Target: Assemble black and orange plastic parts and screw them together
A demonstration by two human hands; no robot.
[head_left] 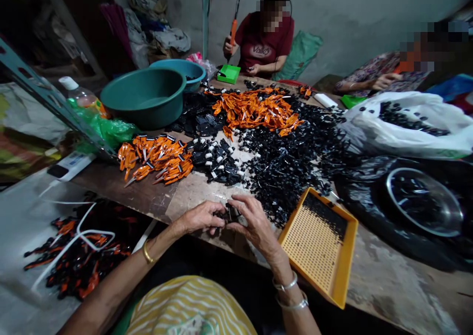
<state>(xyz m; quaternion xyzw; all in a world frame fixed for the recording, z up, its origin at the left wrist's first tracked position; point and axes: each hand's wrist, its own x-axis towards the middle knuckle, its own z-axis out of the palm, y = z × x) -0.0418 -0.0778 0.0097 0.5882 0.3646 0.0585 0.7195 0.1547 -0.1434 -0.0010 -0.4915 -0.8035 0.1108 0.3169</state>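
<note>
Near the table's front edge my left hand (207, 217) and my right hand (252, 220) meet, fingers closed on a small black part (232, 211) between them. Its details are too small to tell. Just beyond the hands lie black pieces with white ends (218, 160). Left of those is a pile of orange parts with black ends (157, 157). A large heap of small black parts (284, 162) spreads behind my right hand. Farther back sits another pile of orange parts (258, 109).
A yellow perforated tray (320, 246) stands right of my right hand. Green basin (144, 96) at back left; white bag (410, 123) and clear bowl (424, 202) at right. Two people sit across the table, one holding an orange tool (233, 32) over a green tray (228, 74).
</note>
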